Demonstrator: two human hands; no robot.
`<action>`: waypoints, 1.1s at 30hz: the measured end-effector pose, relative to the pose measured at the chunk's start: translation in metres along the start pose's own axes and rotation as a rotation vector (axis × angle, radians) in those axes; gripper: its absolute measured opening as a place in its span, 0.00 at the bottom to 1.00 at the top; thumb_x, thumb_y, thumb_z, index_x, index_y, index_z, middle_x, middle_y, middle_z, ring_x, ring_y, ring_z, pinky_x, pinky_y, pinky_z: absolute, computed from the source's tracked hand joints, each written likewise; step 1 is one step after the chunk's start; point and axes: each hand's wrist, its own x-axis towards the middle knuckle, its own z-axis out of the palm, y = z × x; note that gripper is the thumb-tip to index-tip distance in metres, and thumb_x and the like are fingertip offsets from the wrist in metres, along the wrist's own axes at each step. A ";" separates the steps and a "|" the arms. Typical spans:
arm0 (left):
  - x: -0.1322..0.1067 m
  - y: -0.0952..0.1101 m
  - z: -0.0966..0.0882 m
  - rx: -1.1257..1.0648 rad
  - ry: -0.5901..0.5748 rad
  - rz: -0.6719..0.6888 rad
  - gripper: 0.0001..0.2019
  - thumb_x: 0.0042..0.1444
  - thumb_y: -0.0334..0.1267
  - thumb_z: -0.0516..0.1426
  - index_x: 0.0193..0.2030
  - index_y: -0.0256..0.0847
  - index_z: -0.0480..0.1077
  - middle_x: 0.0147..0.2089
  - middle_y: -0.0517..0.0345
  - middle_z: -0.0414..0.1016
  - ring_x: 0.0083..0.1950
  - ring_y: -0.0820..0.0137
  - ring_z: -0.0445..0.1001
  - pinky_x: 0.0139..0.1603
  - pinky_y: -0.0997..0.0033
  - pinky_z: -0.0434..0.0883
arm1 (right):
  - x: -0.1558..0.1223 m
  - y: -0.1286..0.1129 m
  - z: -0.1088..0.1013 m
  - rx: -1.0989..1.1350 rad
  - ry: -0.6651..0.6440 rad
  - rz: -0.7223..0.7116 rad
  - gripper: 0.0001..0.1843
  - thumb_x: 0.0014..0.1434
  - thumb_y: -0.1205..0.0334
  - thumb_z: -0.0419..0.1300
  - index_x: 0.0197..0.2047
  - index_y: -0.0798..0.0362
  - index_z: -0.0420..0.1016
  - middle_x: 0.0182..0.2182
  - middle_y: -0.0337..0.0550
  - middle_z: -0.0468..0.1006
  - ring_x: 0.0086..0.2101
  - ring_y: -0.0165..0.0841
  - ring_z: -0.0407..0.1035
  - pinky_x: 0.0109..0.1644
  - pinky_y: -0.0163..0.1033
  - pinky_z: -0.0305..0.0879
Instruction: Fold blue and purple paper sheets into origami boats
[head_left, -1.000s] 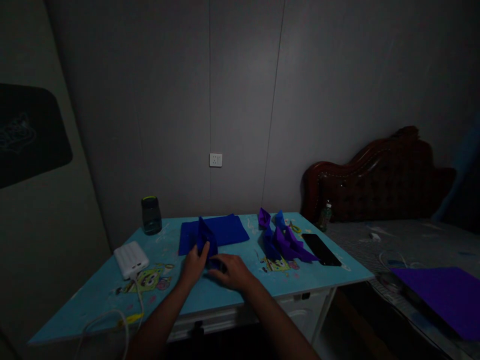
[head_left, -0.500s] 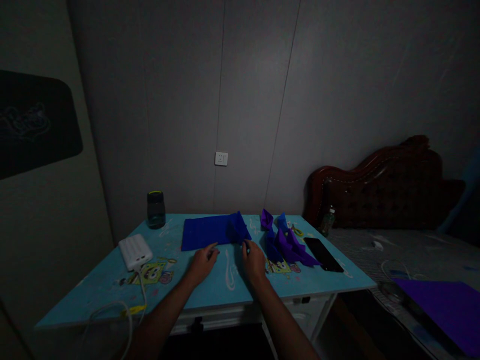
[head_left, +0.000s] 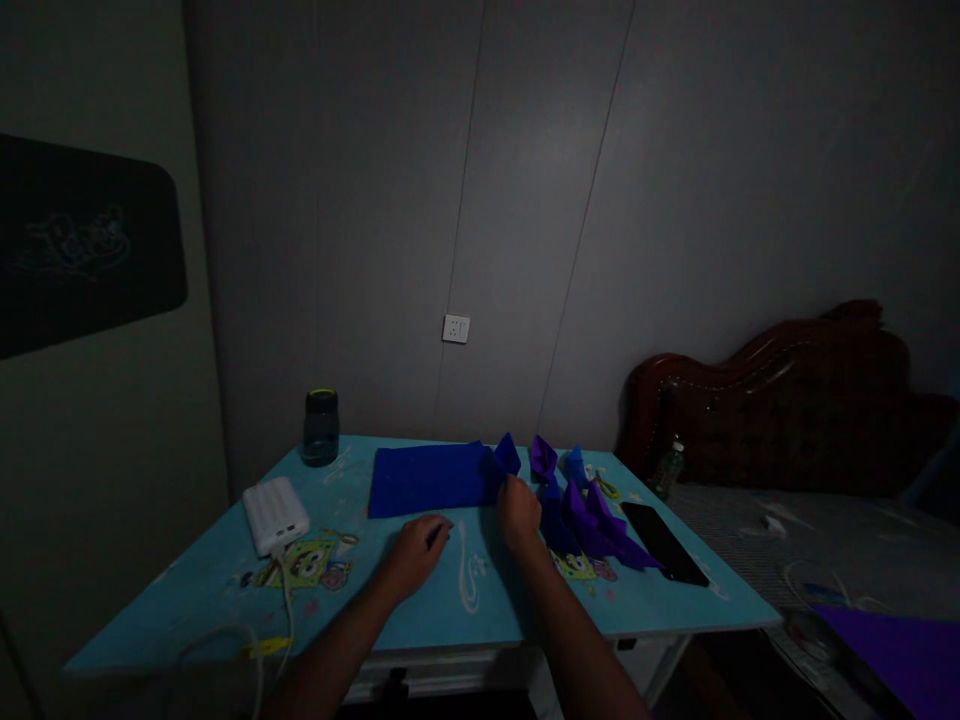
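Head view, dim light. Right hand [head_left: 519,512] over the middle of the table [head_left: 352,620], fingers curled almost to a fist; fingertips hidden, but they appear pinched on the near end of a blue boat [head_left: 507,455] of folded paper. Boat points up and away just past the knuckles, at the right end of the blue sheets [head_left: 427,480], short of the other boats; whether its base touches the table, cannot tell. Left hand [head_left: 418,552] lies lower and to the left, in front of the sheets: fingers loosely bent, small gap at the thumb, nothing held. Right of the fist, a dark-blue boat [head_left: 553,515] and a big purple boat [head_left: 596,520] crowd together, a small purple boat [head_left: 543,458] and a lighter blue boat [head_left: 576,466] behind. Phone [head_left: 664,543] and scissors [head_left: 606,487] just beyond. Risks, as judged: a tight pinch could crush the thin fold; a low swing rightward could knock the dark-blue boat, the knuckles being so near, and shove its neighbour toward the phone; a dragging edge could catch the sheets and skew them; slack fingers could let the boat tip.
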 end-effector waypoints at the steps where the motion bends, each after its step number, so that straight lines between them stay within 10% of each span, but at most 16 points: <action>1: 0.000 0.001 0.000 0.005 -0.003 0.003 0.14 0.60 0.40 0.49 0.38 0.41 0.76 0.37 0.51 0.81 0.41 0.62 0.78 0.46 0.65 0.70 | 0.009 -0.002 0.003 -0.020 -0.017 0.012 0.14 0.69 0.63 0.50 0.49 0.56 0.74 0.44 0.54 0.78 0.44 0.39 0.75 0.47 0.42 0.68; 14: -0.003 0.001 -0.002 0.041 -0.043 0.049 0.14 0.61 0.37 0.49 0.38 0.43 0.76 0.38 0.51 0.80 0.41 0.63 0.77 0.45 0.67 0.68 | 0.068 0.010 0.012 -0.165 -0.138 0.147 0.18 0.65 0.57 0.59 0.55 0.55 0.68 0.52 0.49 0.72 0.46 0.39 0.71 0.48 0.49 0.71; 22: -0.002 0.003 0.000 0.121 -0.032 0.069 0.14 0.62 0.36 0.48 0.41 0.43 0.76 0.41 0.51 0.81 0.44 0.64 0.77 0.48 0.68 0.71 | 0.011 -0.004 0.019 -0.118 -0.002 -0.042 0.16 0.66 0.68 0.49 0.54 0.57 0.73 0.45 0.58 0.76 0.48 0.44 0.71 0.49 0.44 0.66; 33: 0.021 -0.040 -0.040 0.700 0.203 -0.199 0.18 0.59 0.37 0.49 0.49 0.32 0.74 0.52 0.35 0.74 0.57 0.50 0.68 0.58 0.52 0.62 | -0.017 -0.008 0.027 0.004 -0.018 -0.204 0.17 0.65 0.56 0.53 0.41 0.54 0.82 0.43 0.56 0.78 0.47 0.42 0.70 0.52 0.41 0.60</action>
